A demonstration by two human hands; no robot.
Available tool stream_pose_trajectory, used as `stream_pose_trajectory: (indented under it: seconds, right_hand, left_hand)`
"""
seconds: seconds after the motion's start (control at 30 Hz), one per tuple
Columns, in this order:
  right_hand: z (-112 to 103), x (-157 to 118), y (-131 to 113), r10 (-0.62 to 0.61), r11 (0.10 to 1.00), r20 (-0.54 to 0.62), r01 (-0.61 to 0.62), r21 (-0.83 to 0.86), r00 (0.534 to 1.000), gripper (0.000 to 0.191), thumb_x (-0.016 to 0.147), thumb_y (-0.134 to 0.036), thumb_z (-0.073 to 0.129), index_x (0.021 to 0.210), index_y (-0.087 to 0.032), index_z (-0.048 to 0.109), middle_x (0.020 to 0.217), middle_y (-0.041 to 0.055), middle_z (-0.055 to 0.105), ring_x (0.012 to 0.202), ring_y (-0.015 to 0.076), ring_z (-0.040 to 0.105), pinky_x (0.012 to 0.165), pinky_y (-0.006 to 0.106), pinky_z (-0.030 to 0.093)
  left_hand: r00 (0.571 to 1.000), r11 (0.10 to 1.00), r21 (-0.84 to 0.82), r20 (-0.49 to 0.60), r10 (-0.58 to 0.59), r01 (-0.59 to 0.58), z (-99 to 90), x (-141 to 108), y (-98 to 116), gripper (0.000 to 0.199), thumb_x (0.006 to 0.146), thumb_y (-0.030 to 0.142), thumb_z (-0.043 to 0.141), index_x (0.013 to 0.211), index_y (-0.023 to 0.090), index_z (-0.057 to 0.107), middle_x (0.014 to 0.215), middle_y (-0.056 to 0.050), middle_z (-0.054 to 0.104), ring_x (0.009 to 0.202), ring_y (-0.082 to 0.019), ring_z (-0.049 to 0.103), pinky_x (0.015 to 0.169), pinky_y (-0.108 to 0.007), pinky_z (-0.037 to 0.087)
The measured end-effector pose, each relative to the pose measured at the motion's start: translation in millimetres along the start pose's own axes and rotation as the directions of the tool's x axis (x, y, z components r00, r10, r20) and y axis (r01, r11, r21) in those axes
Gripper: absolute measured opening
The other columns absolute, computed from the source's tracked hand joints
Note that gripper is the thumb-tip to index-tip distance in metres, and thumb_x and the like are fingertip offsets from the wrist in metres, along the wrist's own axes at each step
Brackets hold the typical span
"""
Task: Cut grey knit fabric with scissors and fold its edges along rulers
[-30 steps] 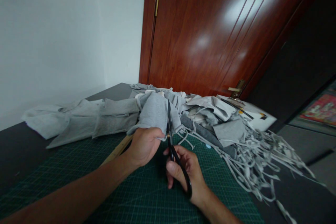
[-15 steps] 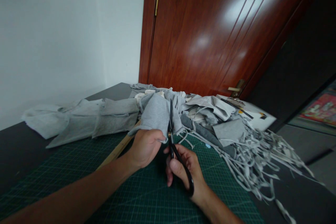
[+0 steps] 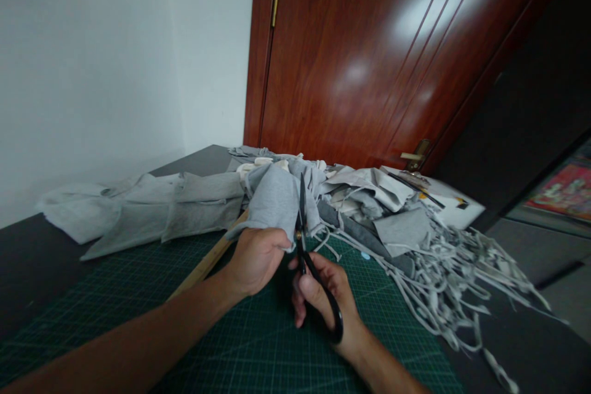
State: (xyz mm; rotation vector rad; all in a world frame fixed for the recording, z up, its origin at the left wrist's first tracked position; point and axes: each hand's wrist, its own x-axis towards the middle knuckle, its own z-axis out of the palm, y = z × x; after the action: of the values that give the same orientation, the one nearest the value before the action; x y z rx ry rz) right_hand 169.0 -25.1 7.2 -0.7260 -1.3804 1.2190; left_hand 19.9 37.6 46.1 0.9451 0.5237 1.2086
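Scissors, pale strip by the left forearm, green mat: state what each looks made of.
Scissors: metal blades, judging by their thin, dark-grey form; the glossy black loops could be plastic or coated metal.
Pale strip: probably matt wood, from its yellowish-tan colour.
Green mat: likely matt plastic or vinyl, lying flat with a fine printed grid.

Light gray cloth [image 3: 274,202], soft and folded over in a rounded drape, hangs above a green gridded cutting mat [image 3: 249,345], its near edge pinched in the left hand [image 3: 253,261]. Black-handled scissors [image 3: 301,243], gripped in the right hand [image 3: 323,289], point away from the person, tips upward in the view and handles slanting back to the right. The slim dark blades, joined at a brass-colored pivot, stand nearly together right alongside the cloth's right-hand side; whether they touch it cannot be told.
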Motion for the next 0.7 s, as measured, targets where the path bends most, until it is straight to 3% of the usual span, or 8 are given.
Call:
stream_pose_trajectory:
  seconds: [0.43,0.7]
  right_hand:
    - [1.3,-0.3,-2.1,0.034,0.999,-0.011,-0.034,-0.014,0.999,0.053,0.090,-0.067,0.082,0.102,-0.019,0.065,0.054,-0.0090,0.054,0.041,0.0084,0.047,0.042,0.019,0.045]
    - [1.6,-0.7,-4.5,0.064,0.997,-0.026,-0.064,-0.033,0.998,0.054,0.089,-0.067,0.083,0.100,-0.018,0.065,0.053,-0.0093,0.054,0.040,0.0071,0.046,0.042,0.017,0.043]
  left_hand:
    - [0.999,0.999,0.003,0.002,-0.035,0.035,2.3,-2.0,2.6,0.017,0.060,0.016,0.070,0.049,0.021,0.059,0.055,-0.004,0.060,0.056,-0.022,0.057,0.058,-0.040,0.049]
    - [1.000,0.999,-0.041,-0.013,0.014,-0.015,0.2,0.1,0.6,0.021,0.057,0.012,0.072,0.047,0.021,0.056,0.052,-0.001,0.057,0.055,-0.019,0.054,0.056,-0.038,0.049]
